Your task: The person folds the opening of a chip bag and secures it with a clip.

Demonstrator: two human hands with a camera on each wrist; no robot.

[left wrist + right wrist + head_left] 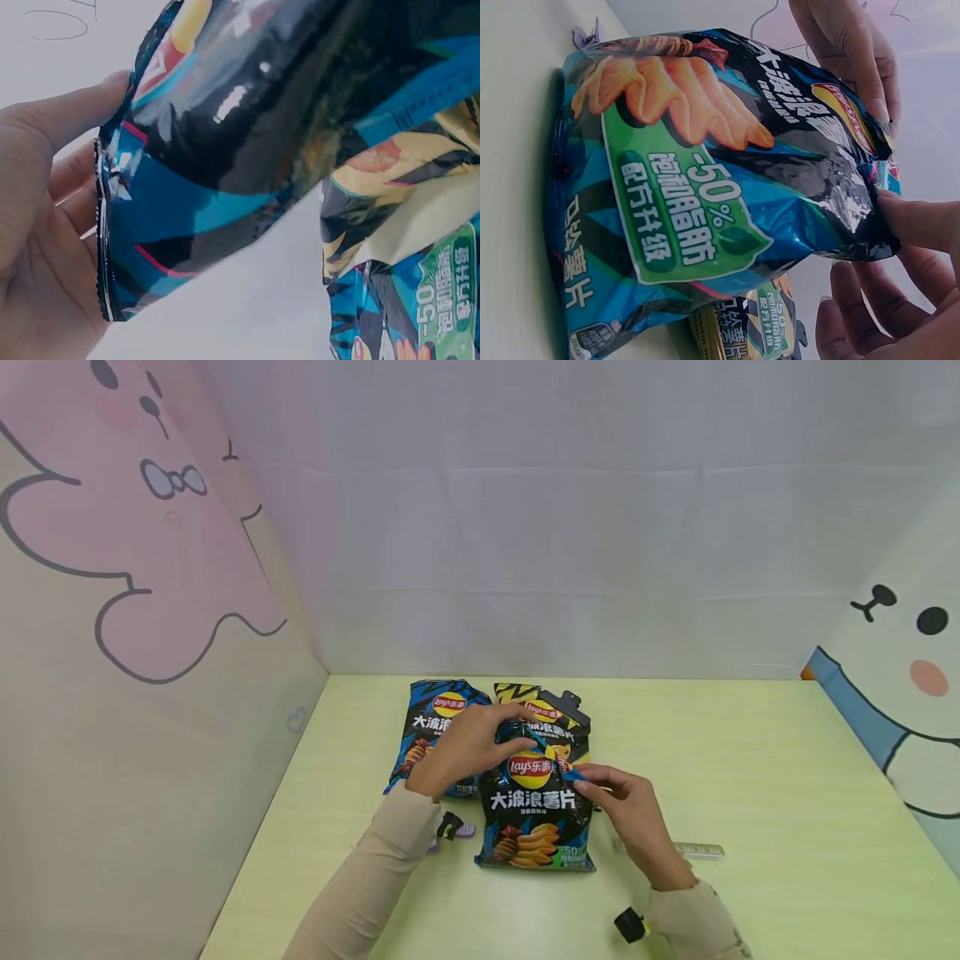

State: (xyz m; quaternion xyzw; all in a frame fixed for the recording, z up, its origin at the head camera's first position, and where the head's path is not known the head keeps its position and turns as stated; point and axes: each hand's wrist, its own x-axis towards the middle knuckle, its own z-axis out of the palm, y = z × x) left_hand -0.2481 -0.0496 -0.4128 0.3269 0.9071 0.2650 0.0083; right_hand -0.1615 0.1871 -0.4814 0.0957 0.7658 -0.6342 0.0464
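I log one blue-and-black Lay's 乐事 大波浪薯片 bag [534, 827], green label "-50%", its base on the table [750, 760], its top pinched by the left hand [474, 743] and right hand [636, 817]. Behind it I count one blue Lay's bag [433, 728] and one yellow Lay's bag [557, 722] bearing a dark clip [567, 707].

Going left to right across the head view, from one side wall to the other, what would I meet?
Pink cartoon figure on the wall, blue-and-black chip bag at the back, held chip bag, right hand, pale flat strip, white cartoon figure on the opposite wall.
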